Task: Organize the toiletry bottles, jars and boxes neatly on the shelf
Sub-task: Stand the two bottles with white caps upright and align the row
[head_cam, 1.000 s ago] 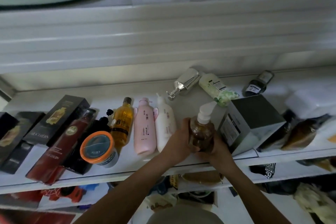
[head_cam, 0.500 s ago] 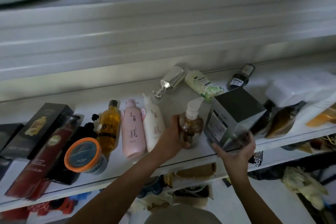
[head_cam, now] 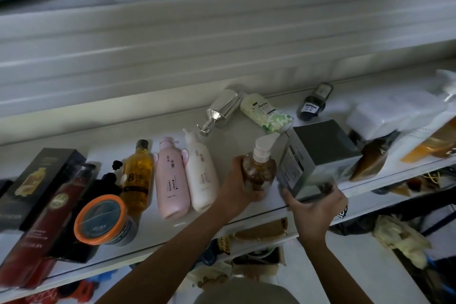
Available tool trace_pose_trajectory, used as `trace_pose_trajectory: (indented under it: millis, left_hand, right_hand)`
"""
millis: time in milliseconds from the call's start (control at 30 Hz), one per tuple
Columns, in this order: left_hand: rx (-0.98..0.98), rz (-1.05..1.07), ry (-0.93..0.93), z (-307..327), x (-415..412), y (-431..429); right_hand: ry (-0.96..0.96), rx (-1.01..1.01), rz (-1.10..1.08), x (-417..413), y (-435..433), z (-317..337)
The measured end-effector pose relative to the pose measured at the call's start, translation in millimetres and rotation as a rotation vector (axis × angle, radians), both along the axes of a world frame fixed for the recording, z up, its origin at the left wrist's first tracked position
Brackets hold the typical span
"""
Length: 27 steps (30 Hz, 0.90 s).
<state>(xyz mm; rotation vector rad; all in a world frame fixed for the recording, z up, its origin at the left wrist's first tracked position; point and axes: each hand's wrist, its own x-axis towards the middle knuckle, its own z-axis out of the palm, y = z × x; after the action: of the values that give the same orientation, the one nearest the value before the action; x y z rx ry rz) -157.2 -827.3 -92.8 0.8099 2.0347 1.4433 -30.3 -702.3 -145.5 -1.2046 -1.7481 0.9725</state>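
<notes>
Looking down at the white shelf, the main action sits a bit right of the frame's center. The left grip, a bare hand, is wrapped around a brown pump bottle with a white pump head. The bottle stands roughly upright near the shelf's front edge, but the fingers hide its base, so I can't tell if it's actually touching down.

Just to the right of it, the right grip clamps the near lower corner of a grey box, thumb on the left face and fingers curled over the right side. The box is tilted and sits just beside the pump bottle.

Left of the hands, three bottles lie flat side by side with their caps toward the back: a white bottle, a pink bottle and an amber bottle. Further left, toward the lower left of the frame, an orange-lidded jar shows its lid to the camera. A dark red box and a black box lie beside it.

Toward the back of the shelf, above the hands in the frame, a chrome pump dispenser lies next to a green floral bottle. A small dark bottle lies further right. The stuff at the right edge is too blurry to name beyond some amber-colored containers.
</notes>
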Motion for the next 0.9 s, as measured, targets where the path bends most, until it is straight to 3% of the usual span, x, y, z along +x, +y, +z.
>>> trace_pose_trajectory:
  millis: [300, 400, 467, 567, 633, 900]
  left_hand:
    - [-0.011, -0.071, -0.029, 2, 0, 5]
    - [-0.016, -0.104, -0.030, 4, -3, 5]
    - [-0.022, -0.118, -0.014, 4, -3, 4]
    - [-0.042, -0.118, 0.001, 4, -1, 4]
    - [-0.046, -0.126, 0.008, 4, 1, 4]
    - [-0.048, -0.121, 0.034, 5, 11, 2]
  right_hand:
    - [0.032, -0.008, -0.051, -2, -3, 0]
    - [0.027, 0.291, -0.103, 9, -20, 1]
    - [0.028, 0.415, 0.011, 14, -37, -1]
    - [0.023, 0.178, 0.334, 6, -56, 3]
    - [-0.043, 0.073, 0.427, -2, -60, 1]
    - [-0.187, 0.050, 0.323, -11, -52, -8]
